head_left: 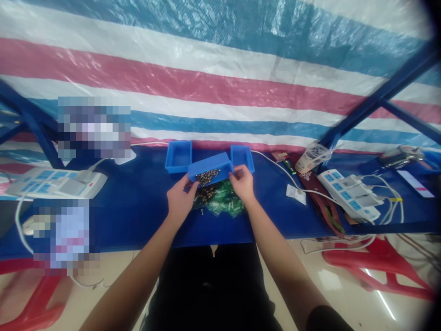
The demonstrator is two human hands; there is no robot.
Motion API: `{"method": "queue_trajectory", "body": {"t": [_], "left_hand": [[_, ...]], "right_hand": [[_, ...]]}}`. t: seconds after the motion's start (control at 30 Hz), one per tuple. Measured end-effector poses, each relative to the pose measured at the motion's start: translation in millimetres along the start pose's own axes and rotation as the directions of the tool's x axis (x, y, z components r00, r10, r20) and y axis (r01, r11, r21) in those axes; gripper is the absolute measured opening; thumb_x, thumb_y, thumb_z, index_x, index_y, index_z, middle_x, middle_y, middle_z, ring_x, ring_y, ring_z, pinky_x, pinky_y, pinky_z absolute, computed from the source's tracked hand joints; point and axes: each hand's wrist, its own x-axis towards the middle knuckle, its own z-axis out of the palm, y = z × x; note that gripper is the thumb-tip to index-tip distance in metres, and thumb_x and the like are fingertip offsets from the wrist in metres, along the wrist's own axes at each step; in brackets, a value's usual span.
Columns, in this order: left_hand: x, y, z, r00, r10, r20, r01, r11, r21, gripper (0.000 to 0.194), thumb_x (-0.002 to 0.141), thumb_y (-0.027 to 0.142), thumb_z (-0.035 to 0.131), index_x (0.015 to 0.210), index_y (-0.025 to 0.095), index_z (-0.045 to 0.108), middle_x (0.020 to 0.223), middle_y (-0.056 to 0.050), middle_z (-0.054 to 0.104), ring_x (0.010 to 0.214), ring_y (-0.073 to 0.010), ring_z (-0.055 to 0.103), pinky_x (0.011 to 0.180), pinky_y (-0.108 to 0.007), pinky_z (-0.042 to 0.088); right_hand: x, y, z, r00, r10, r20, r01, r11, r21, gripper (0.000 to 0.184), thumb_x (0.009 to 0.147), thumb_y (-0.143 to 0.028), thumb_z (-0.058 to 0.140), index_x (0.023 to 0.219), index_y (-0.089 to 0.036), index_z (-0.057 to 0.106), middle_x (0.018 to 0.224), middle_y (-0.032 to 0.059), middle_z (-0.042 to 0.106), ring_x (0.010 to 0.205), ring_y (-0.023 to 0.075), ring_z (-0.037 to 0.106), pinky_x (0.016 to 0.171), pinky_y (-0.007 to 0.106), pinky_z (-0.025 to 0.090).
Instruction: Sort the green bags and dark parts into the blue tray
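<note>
Head view, and from where I'm standing both bare hands are working at the middle of the frame, holding up a tilted blue bin [211,163] between them. Its open side is facing the wearer, and small metal parts [207,177] are lying gathered along its lower edge. The left hand [181,197] is pinching the bin's left end between thumb and fingers; the right hand [243,184] is pinching the right end the same way.

Just below the bin, a pile of dark and brassy pieces [206,195] is spreading over the blue table [134,220], and clear-and-green pieces [225,198] are lying against it on the right. Whether the bin is touching the pile, I can't tell. Behind the held bin, a left blue tray [179,155] and a right blue tray [242,157] are sitting on either side of it.

Toward the right of the frame, a clear plastic cup [310,158] is leaning over near a brown strap [319,197], with a small white packet [296,194] lying to the strap's left and a white power strip [347,195] to its right. Another power strip [58,181] is resting at the left of the frame. Across the top, a striped sheet [206,82] is hanging behind everything.
</note>
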Motion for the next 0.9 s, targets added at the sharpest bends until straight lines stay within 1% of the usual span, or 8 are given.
{"method": "queue_trajectory", "body": {"t": [0.1,0.2,0.33,0.43,0.6,0.7,0.8,0.9], "left_hand": [[-1.6,0.0,2.8,0.999,0.039,-0.025,-0.038,0.999,0.034,0.045,0.088,0.040,0.058,0.130,0.025,0.061,0.101,-0.004,0.074,0.094,-0.0223,0.071,0.086,-0.034,0.054],[-2.2,-1.2,4.9,0.995,0.089,-0.050,-0.086,0.995,0.054,0.043,0.088,0.040,0.058,0.128,0.023,0.063,0.102,-0.004,0.074,0.093,-0.0215,0.071,0.087,-0.034,0.054],[-0.2,-2.3,7.7,0.991,0.127,-0.037,-0.123,0.987,0.099,0.043,0.088,0.040,0.059,0.127,0.022,0.064,0.100,-0.004,0.075,0.092,-0.0209,0.071,0.085,-0.032,0.054],[2.2,-2.9,11.1,0.983,0.181,-0.042,-0.176,0.979,0.105,0.041,0.088,0.039,0.061,0.125,0.022,0.065,0.101,-0.004,0.075,0.090,-0.0203,0.071,0.085,-0.032,0.054],[3.2,-0.1,16.2,0.942,0.316,-0.108,-0.306,0.947,0.102,0.037,0.089,0.036,0.061,0.123,0.020,0.066,0.098,-0.004,0.075,0.085,-0.0192,0.071,0.081,-0.030,0.056],[1.6,3.1,16.8,0.921,0.371,-0.116,-0.358,0.926,0.117,0.033,0.090,0.035,0.061,0.119,0.021,0.068,0.096,-0.004,0.075,0.082,-0.0179,0.071,0.078,-0.029,0.056],[-0.3,3.0,17.3,0.906,0.405,-0.120,-0.390,0.911,0.132,0.030,0.090,0.035,0.060,0.115,0.022,0.070,0.096,-0.004,0.075,0.084,-0.0177,0.071,0.080,-0.028,0.056],[-1.0,-0.7,18.4,0.925,0.360,-0.122,-0.343,0.929,0.140,0.026,0.089,0.036,0.061,0.106,0.021,0.072,0.097,-0.004,0.075,0.086,-0.0187,0.071,0.082,-0.029,0.056]], "right_hand": [[0.6,2.4,-4.6,0.999,-0.037,-0.014,0.037,0.999,-0.019,0.018,0.077,-0.031,0.061,0.081,-0.022,0.046,0.099,0.0073,0.066,0.090,0.0200,0.067,0.071,0.031,0.055],[2.0,5.0,-9.9,0.997,-0.074,-0.032,0.072,0.995,-0.065,0.020,0.076,-0.030,0.062,0.078,-0.022,0.043,0.097,0.0069,0.063,0.093,0.0204,0.065,0.071,0.031,0.054],[3.0,9.1,-17.9,0.995,-0.093,-0.026,0.091,0.994,-0.060,0.023,0.075,-0.030,0.063,0.075,-0.023,0.041,0.097,0.0069,0.061,0.094,0.0204,0.065,0.071,0.031,0.054],[2.4,11.5,-23.5,0.996,-0.085,-0.035,0.082,0.994,-0.073,0.026,0.075,-0.030,0.064,0.075,-0.023,0.039,0.098,0.0069,0.062,0.092,0.0197,0.064,0.070,0.030,0.054],[-1.7,7.5,-34.2,0.995,-0.098,-0.033,0.093,0.987,-0.131,0.028,0.075,-0.029,0.066,0.074,-0.022,0.039,0.096,0.0055,0.061,0.081,0.0166,0.063,0.067,0.029,0.053],[-5.6,0.0,-43.5,0.989,-0.150,-0.003,0.146,0.963,-0.226,0.026,0.075,-0.024,0.065,0.071,-0.022,0.040,0.092,0.0039,0.058,0.080,0.0159,0.061,0.067,0.028,0.052],[-9.5,-7.4,-53.6,0.968,-0.240,0.076,0.250,0.888,-0.386,0.023,0.072,-0.015,0.063,0.066,-0.021,0.042,0.082,0.0013,0.054,0.077,0.0151,0.056,0.069,0.027,0.049],[-13.1,-11.6,-61.2,0.945,-0.274,0.181,0.327,0.828,-0.455,0.014,0.072,-0.012,0.061,0.067,-0.020,0.050,0.083,0.0020,0.053,0.073,0.0141,0.053,0.068,0.026,0.046]]}}
